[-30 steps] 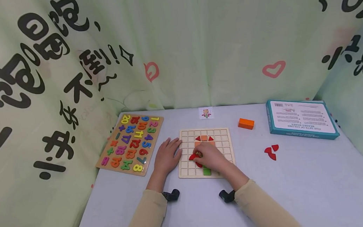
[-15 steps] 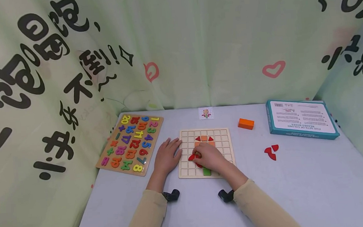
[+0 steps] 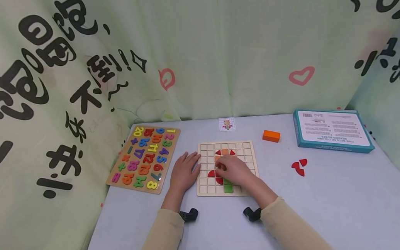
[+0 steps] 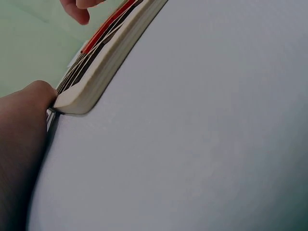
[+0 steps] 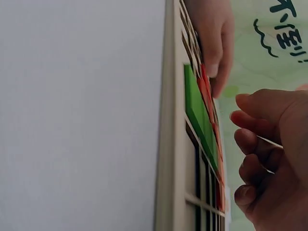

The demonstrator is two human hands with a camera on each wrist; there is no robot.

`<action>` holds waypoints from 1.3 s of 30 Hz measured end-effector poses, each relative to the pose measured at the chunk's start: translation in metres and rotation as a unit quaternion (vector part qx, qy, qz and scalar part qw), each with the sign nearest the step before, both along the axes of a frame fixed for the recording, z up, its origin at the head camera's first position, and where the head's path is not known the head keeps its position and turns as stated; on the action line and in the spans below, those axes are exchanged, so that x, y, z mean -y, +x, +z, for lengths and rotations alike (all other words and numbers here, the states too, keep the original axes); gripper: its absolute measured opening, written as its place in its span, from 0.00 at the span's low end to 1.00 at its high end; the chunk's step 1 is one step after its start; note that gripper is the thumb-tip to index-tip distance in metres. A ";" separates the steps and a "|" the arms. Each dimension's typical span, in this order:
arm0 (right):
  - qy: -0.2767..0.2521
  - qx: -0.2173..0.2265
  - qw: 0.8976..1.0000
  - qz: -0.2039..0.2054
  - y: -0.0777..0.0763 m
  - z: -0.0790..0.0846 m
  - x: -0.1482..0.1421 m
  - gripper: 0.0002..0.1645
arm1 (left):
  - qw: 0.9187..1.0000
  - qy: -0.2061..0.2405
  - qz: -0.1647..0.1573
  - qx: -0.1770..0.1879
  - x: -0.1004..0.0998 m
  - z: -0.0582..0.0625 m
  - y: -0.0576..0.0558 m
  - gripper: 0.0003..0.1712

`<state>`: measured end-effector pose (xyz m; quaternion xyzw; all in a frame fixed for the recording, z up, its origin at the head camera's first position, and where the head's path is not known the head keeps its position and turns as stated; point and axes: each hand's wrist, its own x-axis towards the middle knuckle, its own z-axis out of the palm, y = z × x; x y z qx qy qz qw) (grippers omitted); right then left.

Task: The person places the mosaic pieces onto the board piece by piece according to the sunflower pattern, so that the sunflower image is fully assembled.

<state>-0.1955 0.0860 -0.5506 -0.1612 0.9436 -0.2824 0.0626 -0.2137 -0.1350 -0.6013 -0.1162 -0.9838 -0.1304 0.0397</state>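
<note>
A wooden grid board [image 3: 208, 195] lies on the table, with coloured flat pieces in its cells. My left hand [image 3: 184, 172] rests flat with straight fingers at the board's left edge. Over the middle of the board hovers my right hand [image 3: 236, 171], its fingers loosely bent; the right wrist view shows nothing between its thumb and fingertips. Just below these fingers lie rounded red pieces [image 3: 219, 181] and green squares [image 3: 228, 189]. Farther up are an orange square [image 3: 225, 152] and red triangles [image 3: 232, 152]. Part of the pattern is hidden under the right hand.
A number puzzle board [image 3: 143, 160] lies to the left. Behind the grid board is a small pattern card [image 3: 227, 124]. To the right are an orange block [image 3: 271, 136], three loose red pieces [image 3: 297, 165] and a teal box [image 3: 333, 131]. A curtain hangs behind.
My right hand has let go of a rounded red piece on the board and drawn slightly up and right, uncovering more of the red pieces. The left hand has stayed put.
</note>
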 end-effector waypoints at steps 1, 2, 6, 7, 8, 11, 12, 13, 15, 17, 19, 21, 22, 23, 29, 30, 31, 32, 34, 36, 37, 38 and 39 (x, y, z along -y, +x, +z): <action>-0.007 0.000 1.000 -0.004 0.000 0.001 -0.004 0.10 | 1.000 0.002 0.001 0.001 0.000 0.000 0.000 0.30; -0.012 0.000 1.000 -0.009 0.000 0.002 -0.008 0.09 | 1.000 0.004 0.002 0.001 0.000 0.000 0.000 0.30; -0.027 -0.001 0.999 -0.026 0.002 0.007 -0.026 0.09 | 1.000 0.006 0.003 0.000 0.000 0.000 0.001 0.30; -0.028 0.001 0.999 -0.030 0.003 0.008 -0.030 0.09 | 1.000 0.005 0.004 0.000 0.000 0.000 0.001 0.30; -0.027 0.002 0.999 -0.034 0.003 0.010 -0.035 0.10 | 1.000 0.004 0.004 -0.001 0.000 0.000 0.001 0.30; -0.025 0.013 0.998 -0.049 0.005 0.016 -0.051 0.11 | 1.000 0.003 0.004 -0.002 0.001 0.000 0.001 0.30; -0.023 0.016 0.998 -0.053 0.006 0.017 -0.056 0.12 | 1.000 0.001 0.004 -0.002 0.001 0.000 0.001 0.30; -0.022 0.018 0.998 -0.056 0.007 0.019 -0.062 0.12 | 1.000 0.001 0.005 -0.003 0.002 0.000 0.001 0.30; -0.020 0.020 0.998 -0.059 0.009 0.022 -0.074 0.13 | 1.000 0.001 0.004 -0.004 0.002 -0.001 0.001 0.30; -0.015 0.020 0.998 -0.059 0.011 0.024 -0.086 0.13 | 1.000 -0.001 0.005 -0.005 0.002 -0.001 0.001 0.30; -0.012 0.024 0.998 -0.060 0.013 0.026 -0.099 0.15 | 1.000 -0.002 0.006 -0.005 0.003 -0.002 0.002 0.30; -0.005 0.028 0.998 -0.060 0.015 0.026 -0.114 0.16 | 1.000 -0.003 0.007 -0.003 0.003 -0.002 0.002 0.30; -0.001 0.030 0.998 -0.061 0.017 0.025 -0.122 0.16 | 1.000 -0.003 0.006 -0.003 0.003 -0.002 0.002 0.30; 0.003 0.031 0.998 -0.060 0.017 0.023 -0.130 0.16 | 1.000 -0.003 0.006 -0.004 0.003 -0.002 0.002 0.30; 0.029 0.039 0.996 -0.076 0.026 0.013 -0.184 0.16 | 1.000 0.000 0.004 -0.007 0.002 0.000 0.002 0.30; 0.030 0.040 0.995 -0.081 0.028 0.012 -0.192 0.16 | 1.000 -0.001 0.004 -0.006 0.002 0.000 0.002 0.30; 0.030 0.041 0.995 -0.084 0.031 0.011 -0.200 0.16 | 1.000 -0.002 0.004 -0.006 0.001 0.000 0.002 0.30; 0.029 0.042 0.995 -0.087 0.032 0.009 -0.207 0.16 | 1.000 -0.003 0.004 -0.005 0.001 0.000 0.001 0.30; 0.025 0.044 0.995 -0.091 0.036 0.005 -0.220 0.16 | 1.000 -0.004 0.003 -0.006 0.001 0.000 0.001 0.30; 0.024 0.047 0.994 -0.094 0.039 0.001 -0.230 0.16 | 1.000 -0.005 0.002 -0.007 0.000 0.000 0.000 0.30; 0.022 0.049 0.994 -0.094 0.040 -0.001 -0.235 0.17 | 1.000 -0.004 0.001 -0.009 0.000 0.000 0.000 0.30; 0.022 0.052 0.994 -0.095 0.041 -0.002 -0.238 0.17 | 1.000 -0.002 0.001 -0.010 0.000 0.000 0.000 0.30; 0.020 0.055 0.994 -0.095 0.041 -0.004 -0.241 0.18 | 1.000 -0.001 0.000 -0.011 0.000 0.000 0.000 0.30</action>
